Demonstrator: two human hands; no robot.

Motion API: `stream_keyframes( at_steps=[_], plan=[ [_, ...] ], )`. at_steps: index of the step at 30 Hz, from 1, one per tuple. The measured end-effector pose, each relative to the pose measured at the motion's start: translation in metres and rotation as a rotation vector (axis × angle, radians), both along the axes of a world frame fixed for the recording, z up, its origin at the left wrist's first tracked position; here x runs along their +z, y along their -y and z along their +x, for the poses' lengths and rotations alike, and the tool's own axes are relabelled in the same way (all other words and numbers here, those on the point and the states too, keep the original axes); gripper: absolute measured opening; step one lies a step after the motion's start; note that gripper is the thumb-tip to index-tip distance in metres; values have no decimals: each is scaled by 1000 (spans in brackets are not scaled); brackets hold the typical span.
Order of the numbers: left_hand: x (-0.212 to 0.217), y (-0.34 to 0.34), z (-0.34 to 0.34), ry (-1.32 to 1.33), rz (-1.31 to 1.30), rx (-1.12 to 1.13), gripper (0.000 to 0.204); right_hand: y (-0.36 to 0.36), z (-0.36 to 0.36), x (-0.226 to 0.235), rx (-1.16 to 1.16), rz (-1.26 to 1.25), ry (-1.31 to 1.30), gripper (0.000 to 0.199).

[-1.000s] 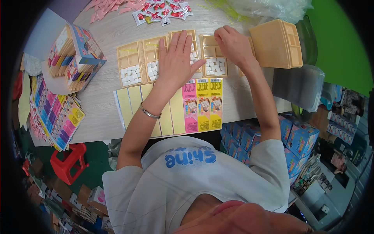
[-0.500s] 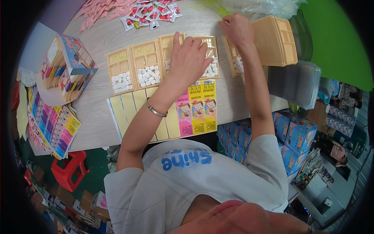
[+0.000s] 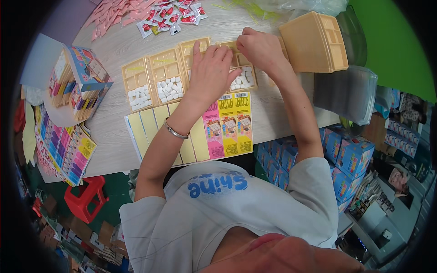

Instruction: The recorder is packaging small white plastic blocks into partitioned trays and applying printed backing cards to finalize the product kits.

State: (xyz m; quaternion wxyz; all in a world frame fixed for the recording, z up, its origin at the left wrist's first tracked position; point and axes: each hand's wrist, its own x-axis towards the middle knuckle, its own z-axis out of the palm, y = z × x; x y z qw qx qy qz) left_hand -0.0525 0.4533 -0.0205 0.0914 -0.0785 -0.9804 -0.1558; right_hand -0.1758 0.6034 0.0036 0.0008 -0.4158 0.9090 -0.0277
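Head view: sachet pile [image 3: 172,19] beyond trays [image 3: 165,71]

Bare bench [image 3: 269,118] lies open between the flat card sheet [image 3: 200,141] and the right forearm [image 3: 299,109], and a narrower lane runs between the sachets [image 3: 170,17] and the tray row [image 3: 166,72]. The tall tray stack [image 3: 307,43] and clear plastic stack [image 3: 343,95] block the right, a carton [image 3: 93,66] the left; any gap behind the right hand [image 3: 263,51] is hard to judge.
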Motion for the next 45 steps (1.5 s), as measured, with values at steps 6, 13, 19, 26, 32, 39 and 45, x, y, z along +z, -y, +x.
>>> stream_keyframes(
  at_steps=[6, 13, 19, 26, 32, 39, 45],
  plan=[
    [0, -2, 0, 2, -37, 39, 55, 4, -1, -3, 25, -6, 1, 9],
    [-3, -1, 3, -61, -26, -20, 54, 2, 5, 7, 96, -19, 54, 19],
    [7, 7, 5, -5, -51, -67, 50, 3, 4, 2, 87, 36, -20, 13],
    [0, 8, 10, -36, -12, -80, 49, 2, 13, 12, 123, 11, 97, 14],
    [2, 10, 9, 15, -16, -93, 49, 5, 8, 0, 123, 67, 27, 15],
    [-3, 8, 11, -14, -9, -112, 55, -10, 14, -2, 61, -19, 13, 12],
    [6, 8, 11, 9, -4, -62, 57, -51, -3, 39, -157, 57, -160, 12]
  ],
)
